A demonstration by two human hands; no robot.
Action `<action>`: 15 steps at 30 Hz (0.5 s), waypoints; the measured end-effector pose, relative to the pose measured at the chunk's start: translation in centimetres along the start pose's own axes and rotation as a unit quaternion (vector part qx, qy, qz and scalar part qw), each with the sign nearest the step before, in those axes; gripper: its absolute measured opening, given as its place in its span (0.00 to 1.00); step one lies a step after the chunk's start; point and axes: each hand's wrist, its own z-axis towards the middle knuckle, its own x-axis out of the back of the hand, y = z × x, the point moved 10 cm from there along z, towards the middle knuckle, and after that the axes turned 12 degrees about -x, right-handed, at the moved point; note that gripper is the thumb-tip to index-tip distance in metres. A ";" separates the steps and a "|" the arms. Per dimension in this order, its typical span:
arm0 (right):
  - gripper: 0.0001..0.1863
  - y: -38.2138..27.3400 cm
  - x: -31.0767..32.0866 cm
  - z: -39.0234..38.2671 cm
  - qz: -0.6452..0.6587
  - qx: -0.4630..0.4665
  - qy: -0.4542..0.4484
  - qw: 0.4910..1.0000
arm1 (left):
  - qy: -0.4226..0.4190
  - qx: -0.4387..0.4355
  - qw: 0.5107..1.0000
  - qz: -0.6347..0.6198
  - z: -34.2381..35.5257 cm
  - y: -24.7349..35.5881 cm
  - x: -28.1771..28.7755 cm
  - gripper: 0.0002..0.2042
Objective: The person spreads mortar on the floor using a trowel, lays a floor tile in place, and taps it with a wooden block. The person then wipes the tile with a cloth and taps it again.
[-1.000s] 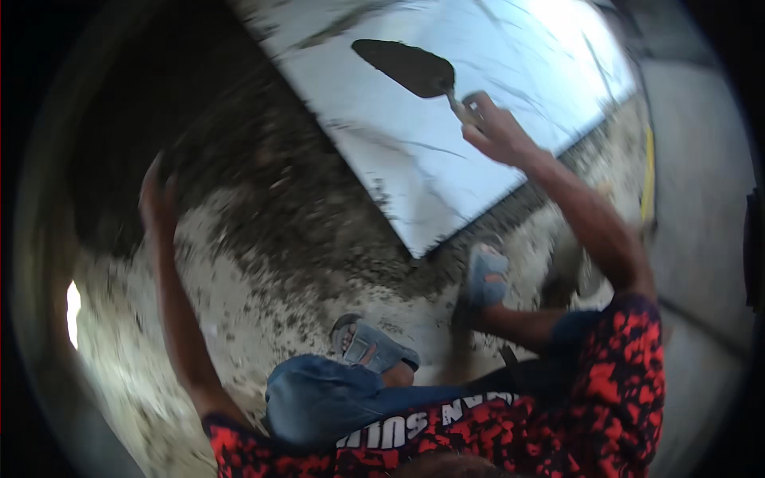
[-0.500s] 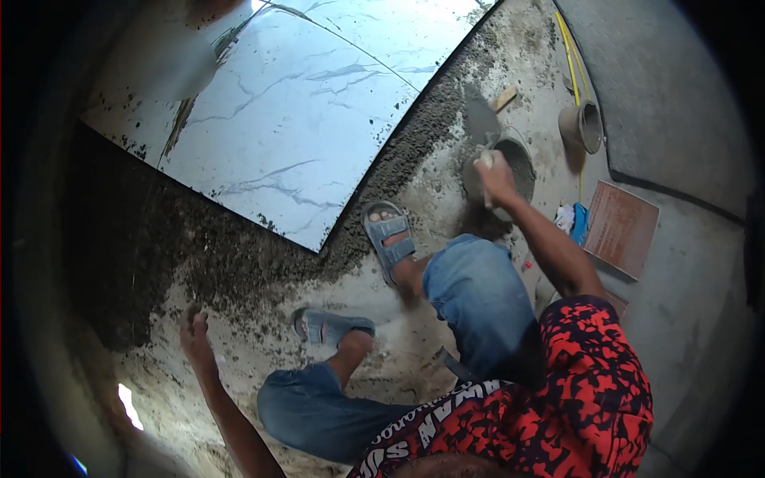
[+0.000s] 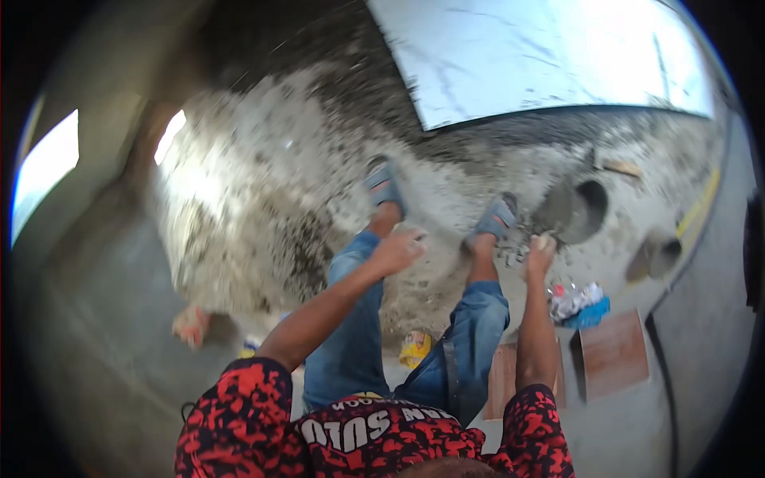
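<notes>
My right hand (image 3: 540, 253) is closed round the pale handle of a trowel, low over the floor. The trowel's grey blade (image 3: 561, 203) is blurred and lies against the near side of a mortar-grey bucket (image 3: 603, 215), where blade and bucket wall are hard to part. My left hand (image 3: 398, 253) hangs over my left knee, holding nothing, with its fingers loosely apart. Beyond my feet is a large white marble-patterned tile (image 3: 526, 60). Its near edge borders dark wet mortar (image 3: 351, 103).
A wooden piece (image 3: 620, 167) lies beyond the bucket. Right of it stand a smaller grey container (image 3: 663, 256) and a yellow strip (image 3: 701, 203). Blue plastic (image 3: 591, 314) and reddish-brown tiles (image 3: 613, 354) lie near my right arm. A yellow tub (image 3: 416, 348) stands between my legs, a reddish lump (image 3: 191, 325) far left.
My view has swung left, so the white tile and bucket sit farther right. My left hand has come in from the left over my knee. My right hand still grips the trowel, lower beside the bucket.
</notes>
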 end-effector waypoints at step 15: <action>0.27 -7.8 -10.2 19.2 0.048 0.045 0.085 0.994 | -0.029 0.218 0.955 -0.201 -6.5 -11.0 -23.9 0.21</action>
